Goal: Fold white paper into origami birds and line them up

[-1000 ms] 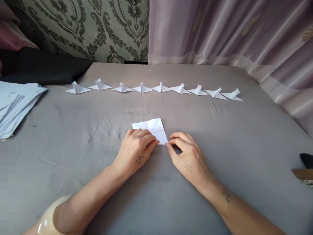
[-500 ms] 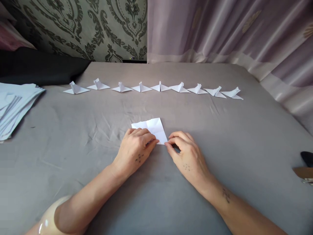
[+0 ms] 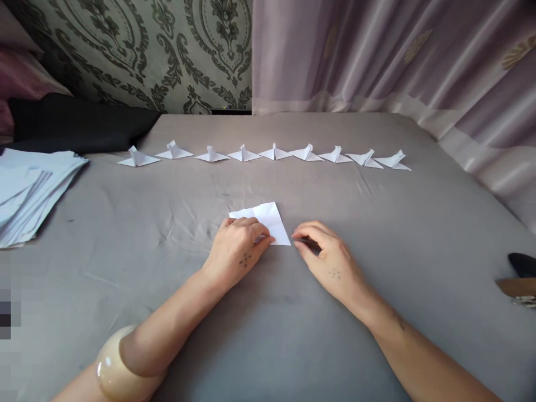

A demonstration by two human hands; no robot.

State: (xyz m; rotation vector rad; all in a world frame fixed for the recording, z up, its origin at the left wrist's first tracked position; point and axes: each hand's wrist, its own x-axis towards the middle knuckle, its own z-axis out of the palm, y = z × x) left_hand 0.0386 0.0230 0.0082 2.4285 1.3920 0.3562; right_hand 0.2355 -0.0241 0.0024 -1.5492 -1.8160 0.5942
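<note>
A small white sheet of paper (image 3: 274, 220) with crease lines lies on the grey cloth in front of me. My left hand (image 3: 240, 243) covers its lower left part, thumb and fingers closed on the near edge. Just off the paper's right corner is my right hand (image 3: 324, 251), its thumb and fingertips slightly apart with nothing visible between them. The paper's left portion is hidden under my left fingers.
Several folded white paper figures (image 3: 274, 152) stand in a row across the back. A stack of white paper (image 3: 33, 195) lies at the left, near a black cloth (image 3: 75, 123). Dark and brown objects (image 3: 519, 287) sit at the right edge.
My right hand has drawn back a little to the right, leaving the paper's corner. My left hand stays on the paper. The view has shifted slightly.
</note>
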